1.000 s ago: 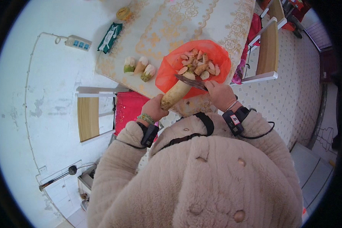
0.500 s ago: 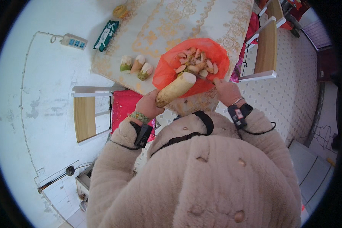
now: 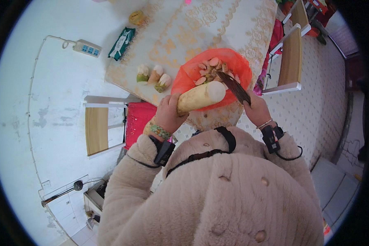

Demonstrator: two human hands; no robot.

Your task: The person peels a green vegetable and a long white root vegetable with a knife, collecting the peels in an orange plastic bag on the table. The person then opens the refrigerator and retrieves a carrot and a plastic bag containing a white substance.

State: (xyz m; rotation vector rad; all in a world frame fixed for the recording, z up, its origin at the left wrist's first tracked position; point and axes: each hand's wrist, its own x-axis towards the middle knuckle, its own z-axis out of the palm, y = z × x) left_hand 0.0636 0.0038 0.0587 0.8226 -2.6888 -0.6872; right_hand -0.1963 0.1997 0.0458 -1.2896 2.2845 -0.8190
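My left hand [image 3: 169,111] grips the near-left end of a thick pale daikon radish [image 3: 199,98], whose white cut end faces right. In my right hand [image 3: 257,110] is a knife [image 3: 234,87] with a dark, streaked blade pointing up and left. The blade is close to the radish's cut end, over an open red plastic bag [image 3: 183,77]. Inside the bag lie several trimmed pieces and peelings [image 3: 211,72], some pinkish. Both the radish and the knife are above the bag's near side.
On the patterned tablecloth [image 3: 180,45], three cut radish tops [image 3: 155,74] sit left of the bag. Farther back are a green-and-white packet [image 3: 121,43] and a yellow object [image 3: 136,17]. Wooden-backed chairs [image 3: 290,57] stand at right, another chair [image 3: 96,130] at left by the wall.
The knife has lifted out of the bag's right side, and its blade now shows fully. The radish has shifted slightly right, its cut end turned more toward view. The whole view has shifted a little.
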